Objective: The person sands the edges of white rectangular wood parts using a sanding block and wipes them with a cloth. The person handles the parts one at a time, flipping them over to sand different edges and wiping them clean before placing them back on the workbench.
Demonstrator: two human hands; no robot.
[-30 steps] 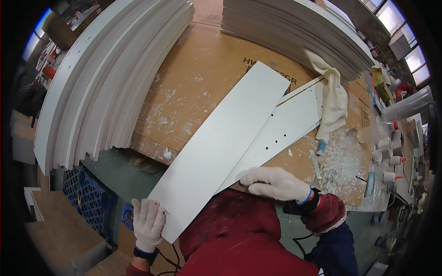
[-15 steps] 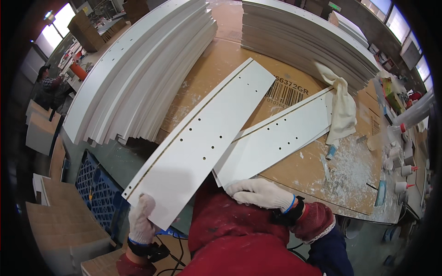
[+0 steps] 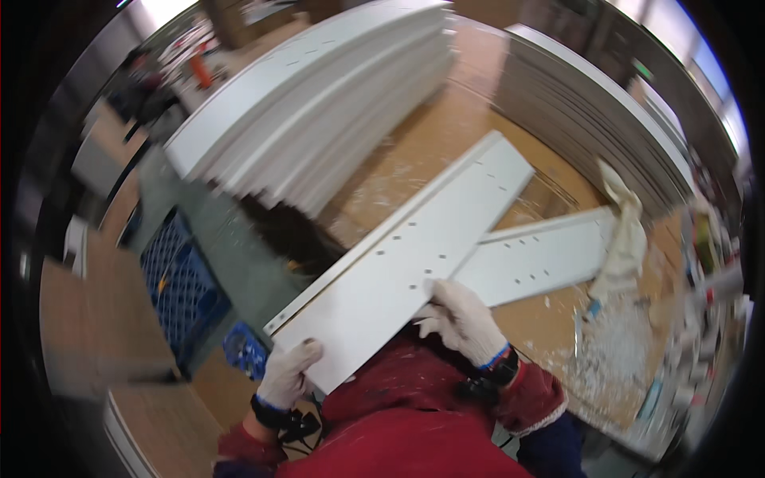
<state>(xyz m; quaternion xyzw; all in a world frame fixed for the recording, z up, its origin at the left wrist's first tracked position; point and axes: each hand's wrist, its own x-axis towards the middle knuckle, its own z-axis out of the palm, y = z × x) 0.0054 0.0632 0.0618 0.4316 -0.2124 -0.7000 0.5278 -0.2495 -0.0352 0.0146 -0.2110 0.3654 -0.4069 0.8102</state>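
A long white panel (image 3: 398, 255) with small dark holes and a groove along its left edge slants from my lap out over the bench. My left hand (image 3: 288, 374), in a white knit glove, grips its near end, thumb on top. At the panel's right edge is my gloved right hand (image 3: 464, 325), closed on that edge with fingers partly hidden below. A second white panel (image 3: 546, 251), also drilled with holes, lies on the cardboard, partly covered by the first. A cream cloth (image 3: 624, 231) rests over its far right end.
Tall stacks of white panels stand on the bench, one stack (image 3: 319, 103) at left, another (image 3: 590, 103) at back right. White shavings (image 3: 613, 342) litter the cardboard (image 3: 398, 159). A blue plastic crate (image 3: 179, 291) sits low at left. Bottles (image 3: 693, 370) line the right side, blurred.
My right hand has moved from the second panel's near corner to the first panel's right edge. The view has turned, shifting the scene; my left hand keeps the near end.
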